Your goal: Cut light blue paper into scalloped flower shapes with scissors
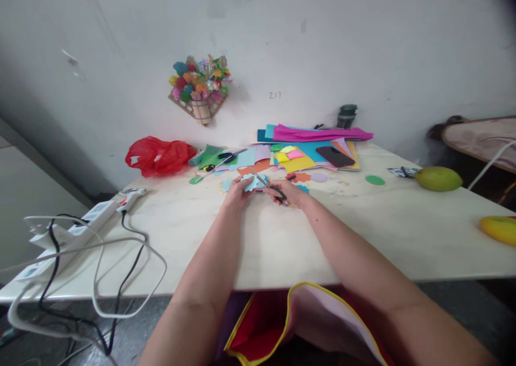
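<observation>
Light blue paper (250, 183) with a scalloped edge is pinched in my left hand (237, 190), near the middle of the table. My right hand (287, 193) is wrapped round the dark handles of a pair of scissors (261, 179). The scissors' blades point up and left, over the blue paper. Around both hands lie coloured paper cut-outs, among them an orange one (301, 177) and a pale purple one (319, 177). My right fingers partly hide the handles.
Behind the hands lie coloured sheets (300, 163), a phone (334, 156) and dark-handled scissors (228, 157). A red bag (159, 156) and a power strip (68, 242) with cables are on the left. A green fruit (438, 178) and a yellow one (497, 230) lie right.
</observation>
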Available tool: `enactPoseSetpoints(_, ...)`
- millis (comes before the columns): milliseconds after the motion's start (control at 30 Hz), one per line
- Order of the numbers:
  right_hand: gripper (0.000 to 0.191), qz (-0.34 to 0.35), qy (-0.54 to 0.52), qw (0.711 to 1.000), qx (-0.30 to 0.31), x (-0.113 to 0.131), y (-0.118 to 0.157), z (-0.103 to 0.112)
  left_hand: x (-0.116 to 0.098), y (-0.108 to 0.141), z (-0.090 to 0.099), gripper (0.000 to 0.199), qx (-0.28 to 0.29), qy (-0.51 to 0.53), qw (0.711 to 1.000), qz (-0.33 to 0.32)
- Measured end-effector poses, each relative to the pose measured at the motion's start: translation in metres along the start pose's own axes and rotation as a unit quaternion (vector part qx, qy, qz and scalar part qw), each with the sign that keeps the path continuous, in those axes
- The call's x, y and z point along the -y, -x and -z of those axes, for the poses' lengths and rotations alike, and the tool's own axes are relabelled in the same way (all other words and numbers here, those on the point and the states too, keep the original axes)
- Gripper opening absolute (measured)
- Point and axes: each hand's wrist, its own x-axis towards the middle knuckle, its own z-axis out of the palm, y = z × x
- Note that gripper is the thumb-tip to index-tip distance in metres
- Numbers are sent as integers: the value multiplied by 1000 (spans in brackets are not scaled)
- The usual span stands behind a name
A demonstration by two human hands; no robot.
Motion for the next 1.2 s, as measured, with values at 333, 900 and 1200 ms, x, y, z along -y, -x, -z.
enactPoseSetpoints(333, 23, -3, 22, 1000, 12, -3, -2, 6, -3, 1, -3, 24, 39, -12, 999, -28)
enactPoseSetpoints(900, 24, 3, 83, 996, 22, -9, -6, 15, 1, -2, 5, 22, 32, -59, 998, 17)
enactPoseSetpoints(1200, 24, -8, 46, 999, 19, -2, -2, 11, 2, -1, 3, 20, 48, -26, 998, 34)
